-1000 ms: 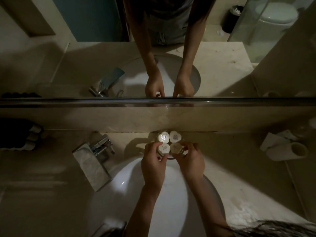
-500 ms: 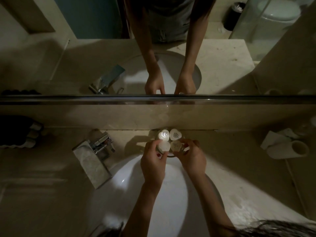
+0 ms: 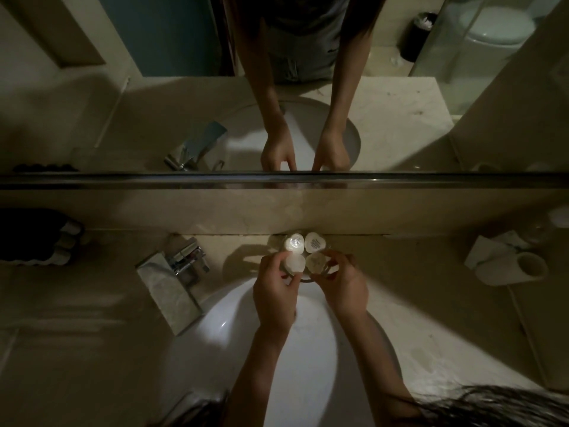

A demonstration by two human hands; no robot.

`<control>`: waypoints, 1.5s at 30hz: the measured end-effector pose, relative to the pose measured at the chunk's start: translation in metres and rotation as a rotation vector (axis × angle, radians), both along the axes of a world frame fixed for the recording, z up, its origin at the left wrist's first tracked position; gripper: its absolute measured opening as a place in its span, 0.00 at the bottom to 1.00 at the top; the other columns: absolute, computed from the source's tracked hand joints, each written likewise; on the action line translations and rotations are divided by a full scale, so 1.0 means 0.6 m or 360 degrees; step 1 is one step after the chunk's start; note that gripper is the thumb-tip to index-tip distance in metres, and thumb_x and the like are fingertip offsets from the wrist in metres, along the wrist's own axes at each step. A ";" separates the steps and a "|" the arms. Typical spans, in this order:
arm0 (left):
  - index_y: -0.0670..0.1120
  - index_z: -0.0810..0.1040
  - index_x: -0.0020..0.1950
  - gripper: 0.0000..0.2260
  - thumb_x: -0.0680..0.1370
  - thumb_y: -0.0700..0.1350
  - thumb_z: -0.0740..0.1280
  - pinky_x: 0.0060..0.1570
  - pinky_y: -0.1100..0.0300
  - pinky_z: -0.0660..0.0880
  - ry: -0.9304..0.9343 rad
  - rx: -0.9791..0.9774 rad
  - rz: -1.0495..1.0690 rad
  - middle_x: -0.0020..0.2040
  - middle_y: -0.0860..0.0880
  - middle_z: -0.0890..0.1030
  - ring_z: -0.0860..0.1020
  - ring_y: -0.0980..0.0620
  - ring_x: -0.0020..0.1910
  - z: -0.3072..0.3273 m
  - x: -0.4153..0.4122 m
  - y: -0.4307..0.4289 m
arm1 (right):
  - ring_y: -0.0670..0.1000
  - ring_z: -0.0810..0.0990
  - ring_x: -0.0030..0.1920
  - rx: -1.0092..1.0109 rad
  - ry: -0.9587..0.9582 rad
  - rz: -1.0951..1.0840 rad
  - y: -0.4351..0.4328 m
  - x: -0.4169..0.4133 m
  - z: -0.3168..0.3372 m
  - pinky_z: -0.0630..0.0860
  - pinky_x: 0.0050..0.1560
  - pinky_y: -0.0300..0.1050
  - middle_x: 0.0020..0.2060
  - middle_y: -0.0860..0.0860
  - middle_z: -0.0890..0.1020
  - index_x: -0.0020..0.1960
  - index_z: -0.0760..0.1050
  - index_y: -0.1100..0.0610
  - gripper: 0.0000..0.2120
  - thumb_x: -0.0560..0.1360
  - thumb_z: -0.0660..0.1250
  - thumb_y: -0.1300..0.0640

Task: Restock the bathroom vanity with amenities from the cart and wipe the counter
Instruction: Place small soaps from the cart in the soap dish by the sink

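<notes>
— Four small amenity bottles (image 3: 303, 253) are clustered behind the sink (image 3: 304, 340), tight against the back wall of the counter (image 3: 92, 303); a round tray (image 3: 304, 279) seems to be under them, though little of its rim is made out in the dim light.

— What has been changed in the last second?

— Little. From the left: the front-left bottle (image 3: 294, 262) is still pinched by the left hand (image 3: 275, 295), thumb and fingers closed round its cap, and its printed top, readable a second ago, is now seen blank, so it has probably been turned. The front-right bottle (image 3: 316, 262) is still enclosed by the curled fingers of the right hand (image 3: 345, 286); whether it is truly gripped or only steadied cannot be told. The two rear bottles are left as they were.

— And for the task?

— The bottles are judged to be placed already and merely being straightened. The counter is not yet wiped; no cloth is seen.
</notes>
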State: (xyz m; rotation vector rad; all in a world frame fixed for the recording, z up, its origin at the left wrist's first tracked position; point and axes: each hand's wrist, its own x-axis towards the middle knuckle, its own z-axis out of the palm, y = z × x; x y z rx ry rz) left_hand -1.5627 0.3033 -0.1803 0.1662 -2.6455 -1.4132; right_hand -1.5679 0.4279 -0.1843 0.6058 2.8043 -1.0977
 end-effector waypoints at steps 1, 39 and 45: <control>0.44 0.79 0.58 0.19 0.68 0.40 0.77 0.44 0.69 0.78 0.0016 0.0004 0.0000 0.55 0.48 0.81 0.82 0.53 0.49 0.003 0.001 -0.001 | 0.54 0.82 0.44 -0.0003 0.0011 -0.0001 0.000 0.002 0.002 0.78 0.39 0.47 0.53 0.51 0.79 0.60 0.77 0.50 0.23 0.67 0.77 0.51; 0.56 0.77 0.58 0.12 0.75 0.50 0.70 0.49 0.64 0.73 -0.0103 -0.0605 -0.0448 0.53 0.59 0.78 0.76 0.59 0.52 0.238 0.372 -0.108 | 0.42 0.77 0.44 0.0208 0.0377 0.0402 0.010 0.366 0.250 0.71 0.41 0.34 0.47 0.43 0.80 0.55 0.79 0.48 0.09 0.75 0.69 0.53; 0.56 0.75 0.62 0.13 0.77 0.52 0.66 0.50 0.66 0.70 -0.0113 -0.0706 -0.0483 0.56 0.58 0.78 0.76 0.58 0.55 0.235 0.397 -0.110 | 0.46 0.78 0.52 0.0450 0.0219 0.0559 -0.006 0.399 0.234 0.73 0.48 0.40 0.52 0.44 0.81 0.58 0.78 0.47 0.11 0.76 0.66 0.51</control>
